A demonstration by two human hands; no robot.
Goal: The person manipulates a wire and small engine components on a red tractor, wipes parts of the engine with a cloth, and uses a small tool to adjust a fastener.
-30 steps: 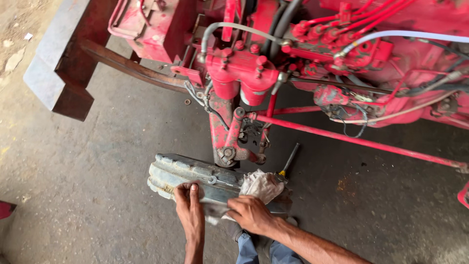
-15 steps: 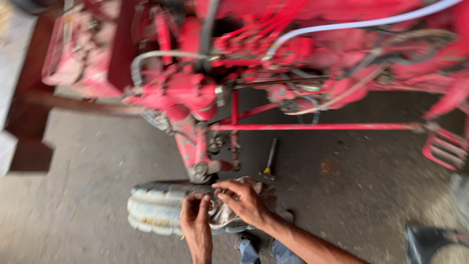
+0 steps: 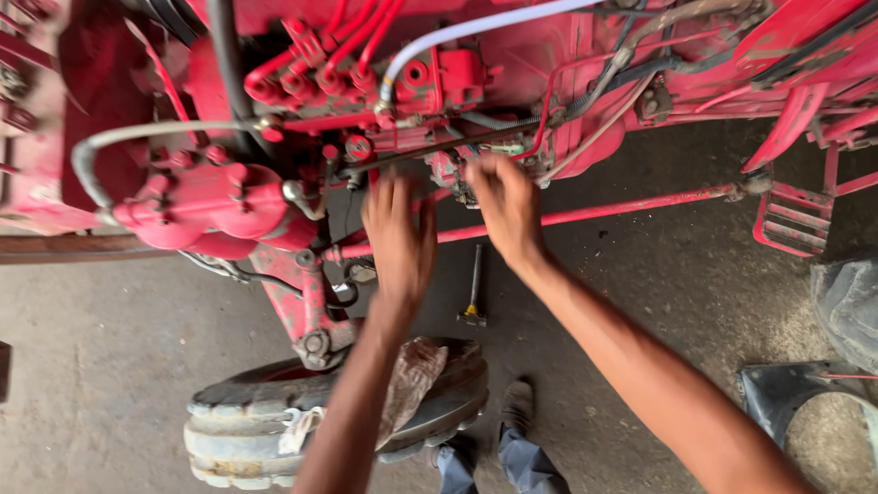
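Observation:
I look down on a red tractor engine (image 3: 439,82) with pipes and hoses. My left hand (image 3: 400,240) is raised in front of it, fingers spread, holding nothing. My right hand (image 3: 505,206) reaches toward the small fittings (image 3: 448,169) under the red pump block, fingers blurred and apart, nothing in it. A dirty rag (image 3: 410,380) lies on the small front tyre (image 3: 274,421) below my left forearm.
A screwdriver with a yellow-tipped handle (image 3: 474,288) lies on the concrete floor. A long red rod (image 3: 604,212) runs right toward a red footstep (image 3: 794,220). A big tyre edge (image 3: 846,306) and a dark pan (image 3: 796,393) sit lower right. My shoes (image 3: 517,407) stand beside the tyre.
Both hands have left the rag on the front tyre and risen to the engine. The view has swung right along the tractor.

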